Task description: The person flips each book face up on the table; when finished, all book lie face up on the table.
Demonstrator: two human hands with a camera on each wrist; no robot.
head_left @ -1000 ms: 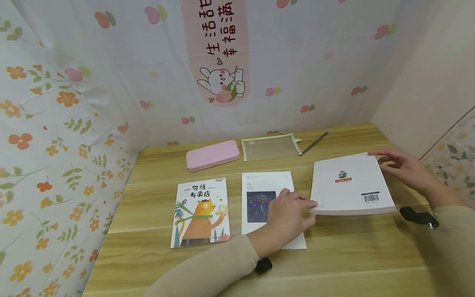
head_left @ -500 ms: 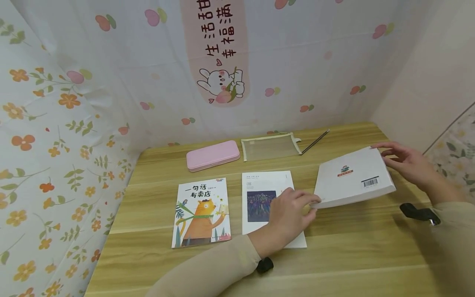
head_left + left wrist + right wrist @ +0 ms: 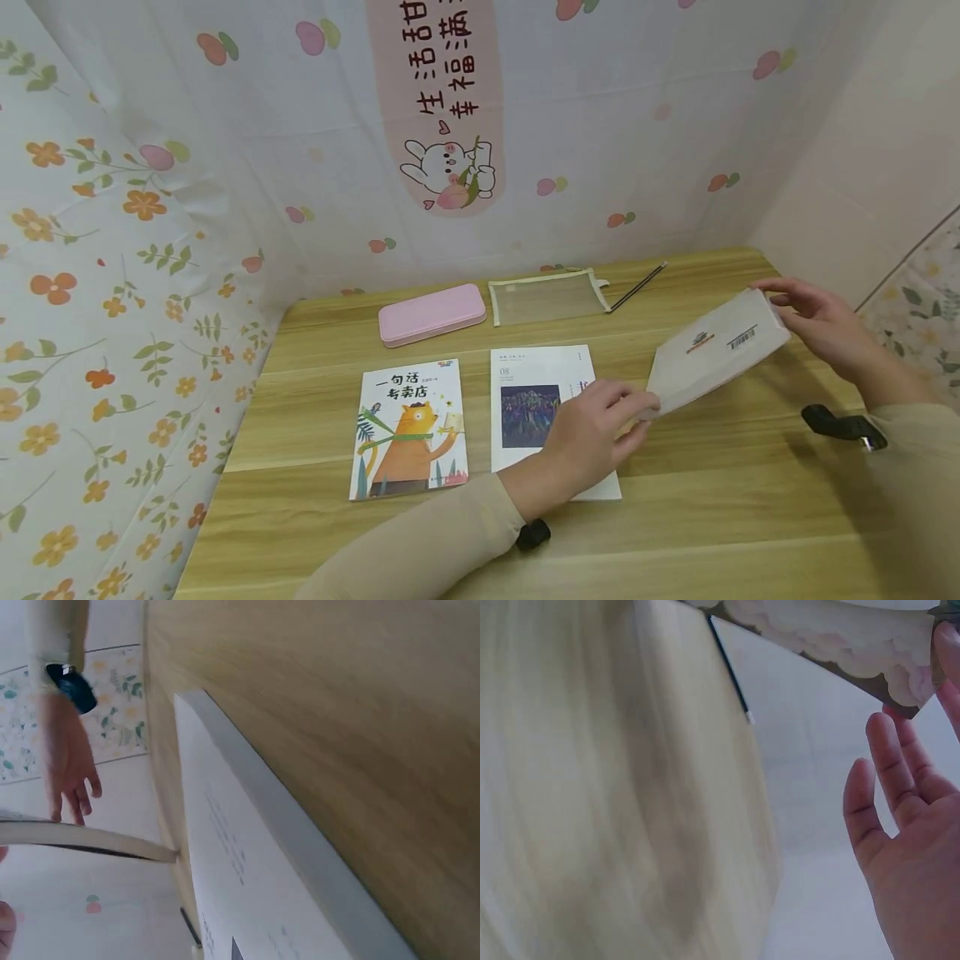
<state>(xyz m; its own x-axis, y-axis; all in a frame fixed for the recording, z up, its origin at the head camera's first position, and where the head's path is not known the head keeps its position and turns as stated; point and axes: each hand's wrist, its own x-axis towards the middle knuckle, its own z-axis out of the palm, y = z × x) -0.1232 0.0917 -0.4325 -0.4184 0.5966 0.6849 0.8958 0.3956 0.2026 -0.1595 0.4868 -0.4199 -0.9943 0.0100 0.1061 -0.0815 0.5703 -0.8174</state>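
A white book (image 3: 720, 350), back cover with a barcode facing up, is raised at a tilt over the right of the table, right side higher. My left hand (image 3: 596, 433) pinches its near left corner between thumb and fingers. At the far right corner my right hand (image 3: 828, 329) grips it with fingertips and thumb; in the right wrist view, the other fingers of that hand (image 3: 922, 847) are spread below the book's cloud-patterned cover (image 3: 832, 637). Under my left forearm lies a white book with a dark picture (image 3: 528, 417), partly hidden.
A book with an orange animal cover (image 3: 412, 433) lies on the wooden table (image 3: 300, 433) at the left. Along the back are a pink pencil case (image 3: 432, 315), a mesh zip pouch (image 3: 551, 300) and a thin dark pencil (image 3: 637, 287). Patterned curtains (image 3: 337, 100) stand behind.
The book's right side has risen and its tilt has grown steeper, with my right hand going up and farther away. My left hand keeps its corner, shifting slightly to the right.
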